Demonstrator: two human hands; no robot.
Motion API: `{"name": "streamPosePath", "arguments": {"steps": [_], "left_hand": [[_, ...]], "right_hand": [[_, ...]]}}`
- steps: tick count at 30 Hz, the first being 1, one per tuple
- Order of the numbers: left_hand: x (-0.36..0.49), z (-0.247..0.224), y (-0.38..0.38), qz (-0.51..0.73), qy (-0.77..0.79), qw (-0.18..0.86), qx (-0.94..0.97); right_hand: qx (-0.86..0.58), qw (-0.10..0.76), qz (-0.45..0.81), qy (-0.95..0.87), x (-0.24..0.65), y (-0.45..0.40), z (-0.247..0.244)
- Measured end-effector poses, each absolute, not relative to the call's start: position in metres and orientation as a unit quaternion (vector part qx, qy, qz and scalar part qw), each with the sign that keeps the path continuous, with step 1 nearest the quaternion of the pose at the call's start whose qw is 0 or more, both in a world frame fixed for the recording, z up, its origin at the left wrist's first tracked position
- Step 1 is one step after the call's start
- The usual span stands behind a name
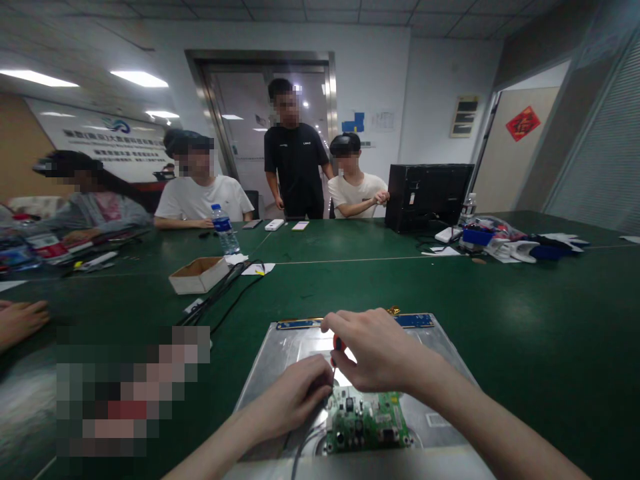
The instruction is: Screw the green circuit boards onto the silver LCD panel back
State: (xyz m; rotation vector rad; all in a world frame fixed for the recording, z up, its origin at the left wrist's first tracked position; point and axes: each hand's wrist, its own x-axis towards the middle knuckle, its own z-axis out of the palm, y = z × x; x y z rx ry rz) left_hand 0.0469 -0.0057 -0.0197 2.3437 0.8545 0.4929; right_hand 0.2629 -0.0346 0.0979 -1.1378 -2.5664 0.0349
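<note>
A flat metal display panel (270,360) lies before me with a green circuit board (367,420) on its near part. Along the panel's far edge runs a narrow blue circuit strip (415,321). My right hand (375,350) is closed around a screwdriver with an orange-and-black handle (339,342), its thin shaft pointing down at the board's far left corner. Close beside that tip, my left hand (305,390) has its fingers curled together at the board's edge; what they pinch, if anything, is hidden. A dark cable (299,460) runs from the board's left side toward me.
Beyond the panel on the green table are an open cardboard box (199,275), black cables (227,287) and a water bottle (225,230). A black monitor (427,197) stands at the back right near a pile of gloves and bags (515,243). Another person's hand (23,323) rests at left.
</note>
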Motion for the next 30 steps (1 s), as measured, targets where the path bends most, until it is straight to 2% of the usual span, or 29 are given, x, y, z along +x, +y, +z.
{"name": "streamPosePath", "arguments": {"steps": [30], "left_hand": [[0.0467,-0.0184,-0.0075,0.182,0.323,0.279,0.886]], "right_hand": [[-0.415,0.165,0.010,-0.895,0.2610,-0.0333,0.0957]]}}
